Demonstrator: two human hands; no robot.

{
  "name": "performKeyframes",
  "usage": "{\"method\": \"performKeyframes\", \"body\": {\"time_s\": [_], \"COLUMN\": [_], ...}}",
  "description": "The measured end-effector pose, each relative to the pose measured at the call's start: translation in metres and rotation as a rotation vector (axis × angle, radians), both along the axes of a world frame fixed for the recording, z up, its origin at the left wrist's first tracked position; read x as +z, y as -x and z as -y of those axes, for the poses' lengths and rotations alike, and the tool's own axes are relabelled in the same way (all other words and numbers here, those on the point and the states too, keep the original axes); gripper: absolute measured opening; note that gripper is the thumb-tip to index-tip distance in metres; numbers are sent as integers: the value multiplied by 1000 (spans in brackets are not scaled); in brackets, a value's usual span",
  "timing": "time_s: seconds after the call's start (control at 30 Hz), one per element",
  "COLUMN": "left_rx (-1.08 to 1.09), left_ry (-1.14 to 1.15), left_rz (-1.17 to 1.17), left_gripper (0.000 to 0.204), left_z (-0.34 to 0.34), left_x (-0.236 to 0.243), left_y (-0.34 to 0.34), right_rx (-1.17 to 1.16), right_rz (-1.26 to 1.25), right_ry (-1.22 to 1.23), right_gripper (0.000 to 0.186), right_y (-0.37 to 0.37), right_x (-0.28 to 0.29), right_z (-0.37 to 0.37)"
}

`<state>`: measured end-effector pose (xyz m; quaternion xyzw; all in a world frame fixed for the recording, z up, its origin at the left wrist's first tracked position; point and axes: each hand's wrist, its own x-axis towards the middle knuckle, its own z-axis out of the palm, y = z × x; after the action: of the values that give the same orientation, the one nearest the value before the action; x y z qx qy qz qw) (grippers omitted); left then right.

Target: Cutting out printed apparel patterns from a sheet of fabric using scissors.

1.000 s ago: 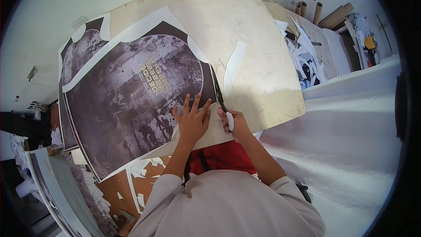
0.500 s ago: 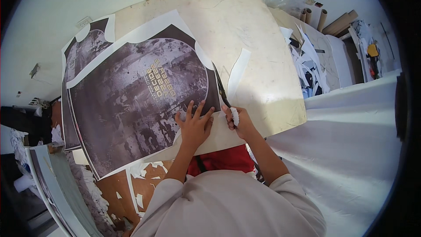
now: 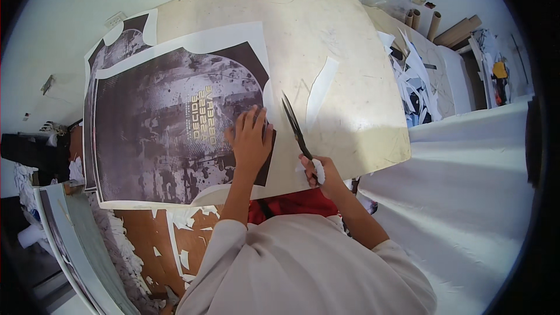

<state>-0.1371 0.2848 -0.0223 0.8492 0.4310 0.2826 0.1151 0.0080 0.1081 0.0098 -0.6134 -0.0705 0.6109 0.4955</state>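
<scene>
My left hand lies flat with fingers stretched on the right part of a large dark patterned printed sheet, which has white margins and gold lettering. To its right, my right hand is closed round the white-wrapped handles of a pair of scissors. The blades point away from me, over the bare tabletop, apart from the sheet's right edge. A second printed sheet with a similar pattern shows partly from under the first, at the far left. Beyond the scissors rests a white cut-off strip.
The pale table ends in a rounded edge at the right. White scraps are heaped on another surface there, with cardboard tubes behind. White cloth hangs at right. Cuttings lie on the brown floor.
The printed sheet has turned and shifted left under my left hand, which moved up and slightly left. The scissors have come away from its right edge, my right hand moving slightly nearer me.
</scene>
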Motion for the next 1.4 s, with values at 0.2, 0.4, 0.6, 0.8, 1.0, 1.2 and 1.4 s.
{"method": "performKeyframes", "body": {"time_s": [0.2,0.4,0.6,0.8,1.0,1.2,1.4], "left_rx": [-65,-100,-97,-104,-170,-177,-208], "left_ry": [48,74,52,43,56,58,21], "left_rz": [-96,-99,-125,-122,-147,-143,-155], "left_gripper": [36,37,37,38,40,40,40], "left_z": [28,31,30,37,42,50,54], "left_x": [-17,-17,-19,-21,-19,-14,-7], "left_y": [22,30,34,34,41,47,57], "right_rx": [5,-11,-19,-31,-37,-40,-54], "right_rz": [-34,-41,11,3,18,25,46], "right_ry": [-17,8,-9,-18,-58,-33,-42], "right_gripper": [44,38,45,46,43,45,47], "right_y": [0,4,12,11,4,2,-5], "right_x": [-7,-11,-17,-19,-17,-10,-14], "right_z": [-36,-55,-63,-64,-70,-87,-107]}}
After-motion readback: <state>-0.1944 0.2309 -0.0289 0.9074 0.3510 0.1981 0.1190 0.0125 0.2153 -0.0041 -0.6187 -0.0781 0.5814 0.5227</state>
